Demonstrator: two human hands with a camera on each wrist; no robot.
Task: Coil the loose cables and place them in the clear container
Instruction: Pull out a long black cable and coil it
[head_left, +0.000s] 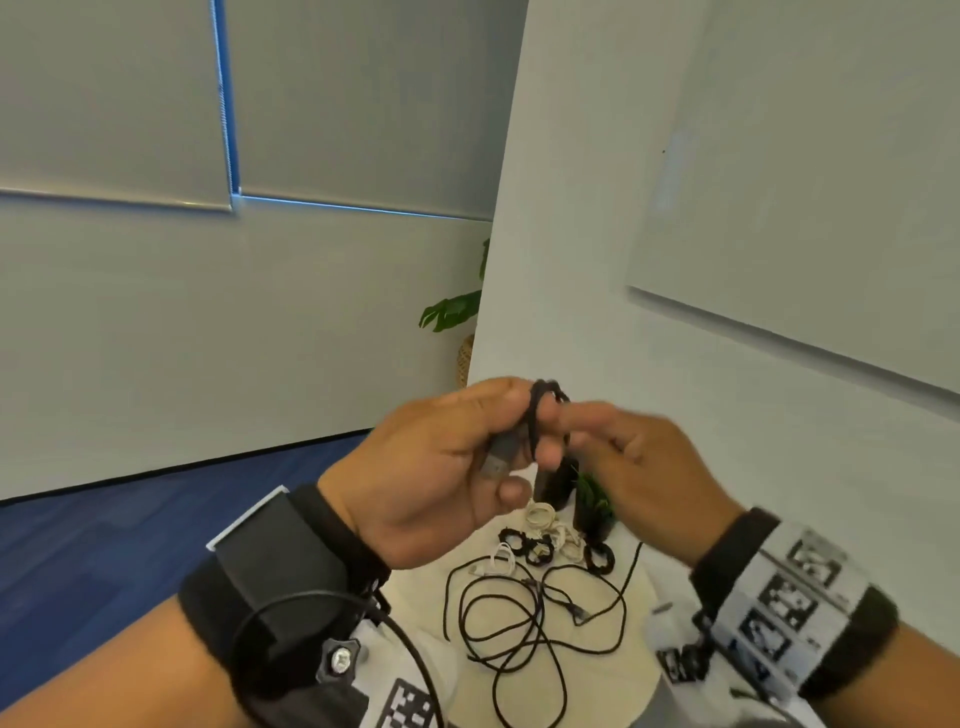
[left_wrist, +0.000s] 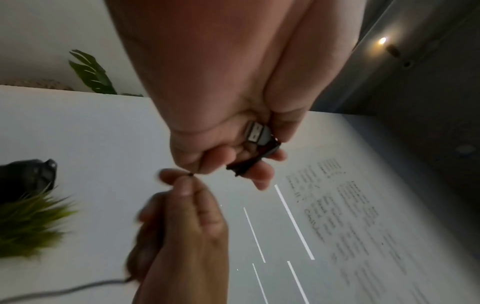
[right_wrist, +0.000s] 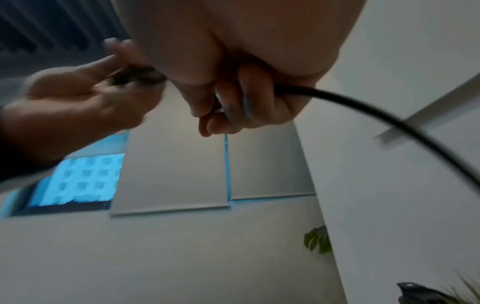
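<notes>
The left hand grips a small coil of black cable above the table; only the left wrist view shows its USB plug in the palm. The right hand pinches the cable's free end; its wrist view shows cable trailing away.

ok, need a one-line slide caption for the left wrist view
Left hand grips a coiled black USB cable while the right hand pinches its free end.

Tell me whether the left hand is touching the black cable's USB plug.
Touching. In the left wrist view the left hand curls its fingers around the USB plug, whose metal end sticks out between palm and fingers; the head view shows the same grip.
</notes>
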